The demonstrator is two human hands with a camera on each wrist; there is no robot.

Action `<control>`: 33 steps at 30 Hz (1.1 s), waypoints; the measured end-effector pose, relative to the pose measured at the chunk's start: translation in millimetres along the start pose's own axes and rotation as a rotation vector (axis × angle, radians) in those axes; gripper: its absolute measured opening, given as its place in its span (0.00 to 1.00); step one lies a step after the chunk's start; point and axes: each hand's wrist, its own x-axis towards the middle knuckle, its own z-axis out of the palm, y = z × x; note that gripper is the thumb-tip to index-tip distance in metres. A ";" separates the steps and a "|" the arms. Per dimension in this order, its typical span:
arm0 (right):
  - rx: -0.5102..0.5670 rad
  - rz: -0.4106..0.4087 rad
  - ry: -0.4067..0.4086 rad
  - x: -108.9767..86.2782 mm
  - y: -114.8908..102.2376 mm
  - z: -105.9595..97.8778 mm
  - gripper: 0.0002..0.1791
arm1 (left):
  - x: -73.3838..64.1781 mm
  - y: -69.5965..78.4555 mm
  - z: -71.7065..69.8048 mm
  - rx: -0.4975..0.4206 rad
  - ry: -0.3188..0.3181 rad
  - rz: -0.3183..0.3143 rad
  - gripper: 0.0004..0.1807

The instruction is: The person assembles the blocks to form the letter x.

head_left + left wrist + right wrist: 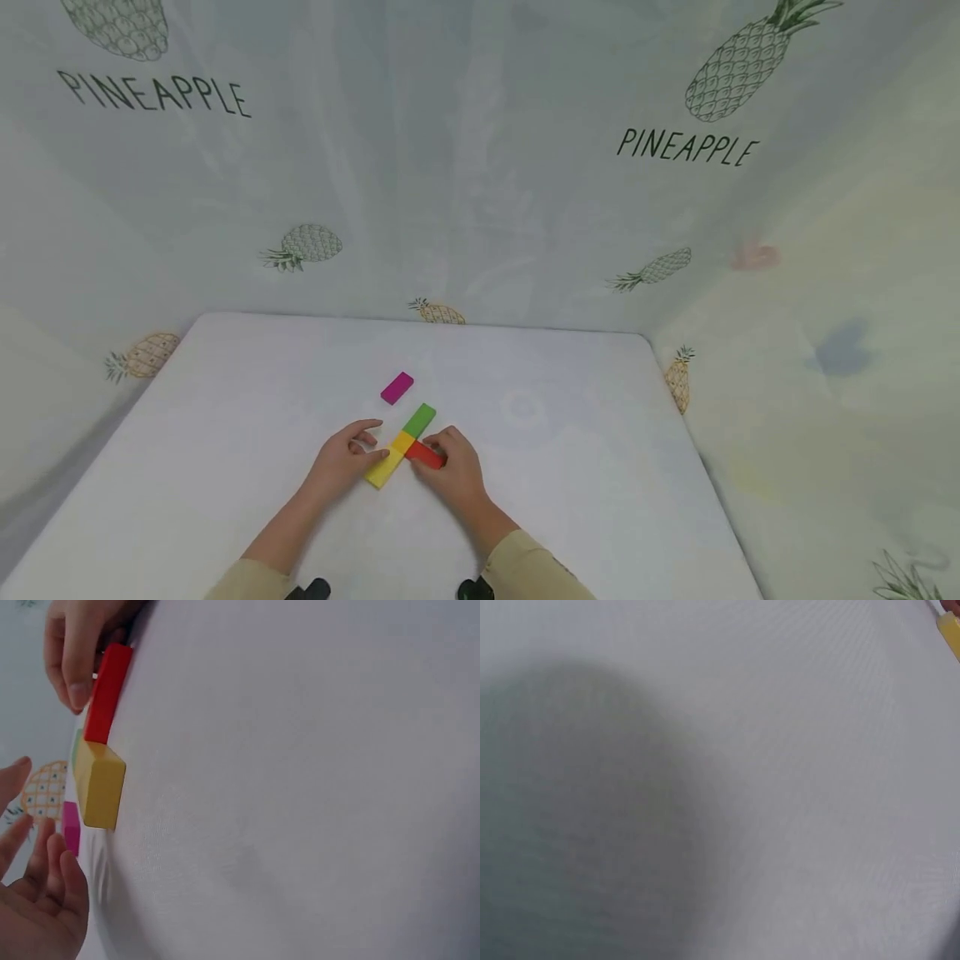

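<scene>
A yellow block (384,469), a darker yellow piece (403,442) and a green block (420,420) lie end to end in a slanted row on the white table. My right hand (459,477) pinches a red block (426,454) between thumb and fingers, its end right at the row's right side. On the other side, my left hand (343,460) has its fingers apart, the thumb tip close by the yellow block. The left wrist view shows that hand's fingers (56,877) relaxed and holding nothing. The right wrist view catches just a corner of yellow block (950,634).
Beyond the row lies a magenta block (397,388), separate from the others. The white tabletop (570,433) extends around the blocks. A pineapple-printed cloth (480,183) hangs behind the table's far edge and along its sides.
</scene>
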 end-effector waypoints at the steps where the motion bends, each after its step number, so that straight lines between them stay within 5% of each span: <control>1: -0.006 -0.002 0.003 -0.7 1.0 -0.7 0.15 | 4.0 -1.3 2.0 0.006 0.001 0.017 0.28; 18: -0.038 -0.009 -0.005 -0.8 3.9 -1.3 0.14 | 66.6 8.4 8.6 0.155 0.028 0.186 0.26; 26: -0.037 -0.013 -0.003 0.0 1.7 1.0 0.13 | 82.1 15.4 1.7 0.314 0.026 0.226 0.30; 33: -0.029 0.024 -0.017 0.3 2.1 1.2 0.14 | 98.9 16.6 0.1 0.549 0.034 0.278 0.33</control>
